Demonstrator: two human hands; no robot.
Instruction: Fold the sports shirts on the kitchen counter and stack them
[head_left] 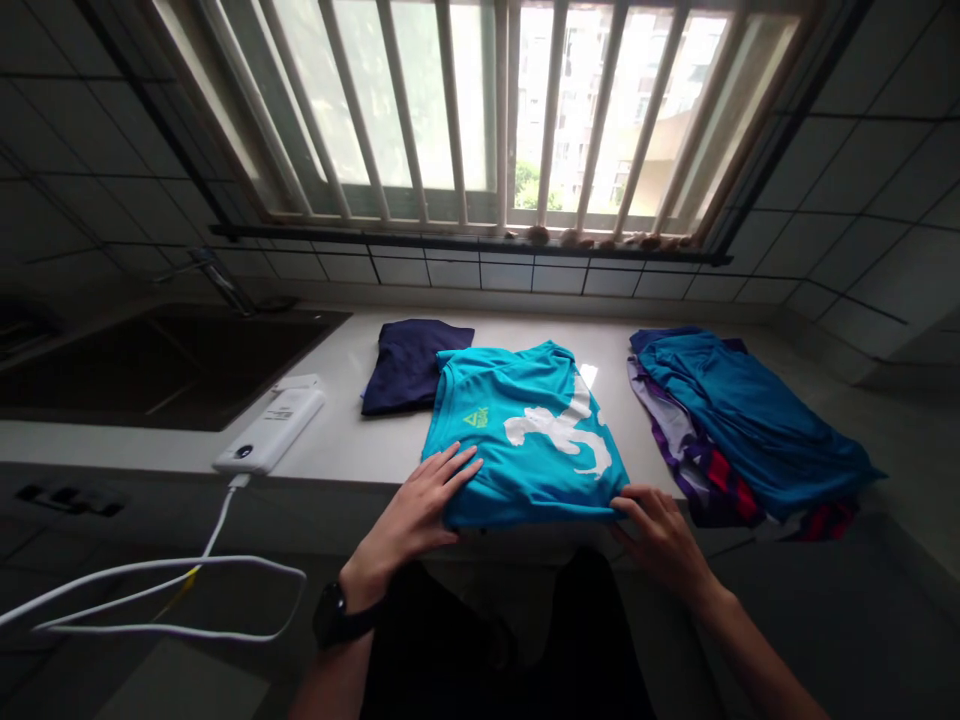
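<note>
A turquoise shirt with a white print and a small green logo lies folded at the front edge of the white counter, its near edge hanging slightly over. My left hand, a dark watch on its wrist, rests on the near left corner with fingers stretched flat over the cloth. At the near right corner, my right hand pinches the shirt's edge between thumb and fingers. Behind the shirt on the left sits a folded dark navy garment, partly covered by it.
To the right is a pile of clothes, blue on top, patterned beneath, overhanging the counter edge. A white power bank with a white cable lies left, beside a dark sink with a faucet. A barred window is behind.
</note>
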